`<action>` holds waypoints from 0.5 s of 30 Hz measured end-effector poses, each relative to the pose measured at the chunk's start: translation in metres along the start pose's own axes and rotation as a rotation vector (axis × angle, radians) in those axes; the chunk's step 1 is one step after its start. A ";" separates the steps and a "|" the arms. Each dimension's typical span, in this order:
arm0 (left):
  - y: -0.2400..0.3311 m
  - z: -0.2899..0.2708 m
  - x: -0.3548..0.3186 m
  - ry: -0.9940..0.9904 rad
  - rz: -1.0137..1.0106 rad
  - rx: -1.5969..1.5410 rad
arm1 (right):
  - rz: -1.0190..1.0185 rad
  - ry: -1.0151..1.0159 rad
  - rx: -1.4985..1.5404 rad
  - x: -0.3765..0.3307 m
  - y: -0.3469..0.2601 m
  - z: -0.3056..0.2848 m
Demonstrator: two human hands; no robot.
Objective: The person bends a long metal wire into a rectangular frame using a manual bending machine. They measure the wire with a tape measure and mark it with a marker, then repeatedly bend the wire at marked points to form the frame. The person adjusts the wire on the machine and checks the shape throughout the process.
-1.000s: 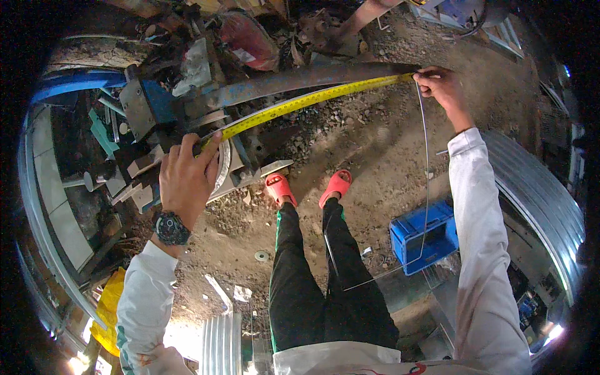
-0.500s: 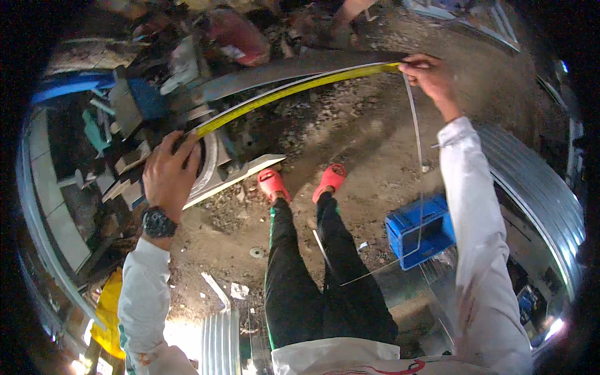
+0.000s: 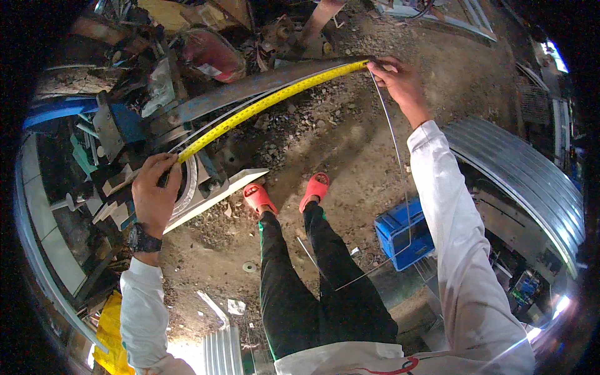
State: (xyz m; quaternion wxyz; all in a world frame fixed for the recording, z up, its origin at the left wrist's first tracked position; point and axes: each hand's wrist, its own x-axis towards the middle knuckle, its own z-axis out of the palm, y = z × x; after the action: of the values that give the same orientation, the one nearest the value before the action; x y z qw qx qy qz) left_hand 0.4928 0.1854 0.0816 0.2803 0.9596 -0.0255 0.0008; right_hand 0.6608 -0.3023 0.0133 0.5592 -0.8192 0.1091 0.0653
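A yellow tape measure blade is stretched between my two hands, its marked face turned up. My left hand, a dark watch on its wrist, is closed on the blade's lower left end; whether it also grips the rod there is hidden. My right hand pinches the far end of the blade together with a bend of a thin metal rod. One length of the rod runs along the blade's far edge. From my right hand the rod drops toward me, bends above the blue crate, and crosses in front of my legs.
Beyond the tape lie a long metal beam and a heap of scrap with a red rounded piece. A pale angled strip rests near my feet in red slippers. Corrugated metal sheets stand at the right.
Both hands have shifted left in view, the left one also lower. The blade now shows its marked face more fully. The rod has moved left along with my right hand.
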 end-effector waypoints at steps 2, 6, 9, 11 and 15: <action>-0.005 0.000 0.001 -0.015 -0.033 -0.083 | -0.063 0.039 -0.065 0.002 0.002 0.005; -0.005 -0.006 0.005 -0.052 -0.016 -0.062 | -0.021 -0.026 -0.088 0.014 0.003 -0.002; 0.011 -0.002 0.011 -0.082 -0.013 0.008 | 0.058 -0.033 0.028 0.018 0.001 -0.005; 0.026 -0.001 0.015 -0.125 -0.021 0.137 | 0.075 -0.017 -0.090 0.018 -0.004 -0.004; 0.034 0.010 0.011 -0.088 -0.030 0.344 | 0.092 -0.077 -0.059 0.015 -0.010 -0.002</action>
State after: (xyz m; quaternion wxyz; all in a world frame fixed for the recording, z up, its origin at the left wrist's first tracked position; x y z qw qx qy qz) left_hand 0.5021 0.1509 0.0921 0.1103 0.9928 -0.0227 -0.0408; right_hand 0.6781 -0.3019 0.0199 0.5350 -0.8264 0.1232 0.1255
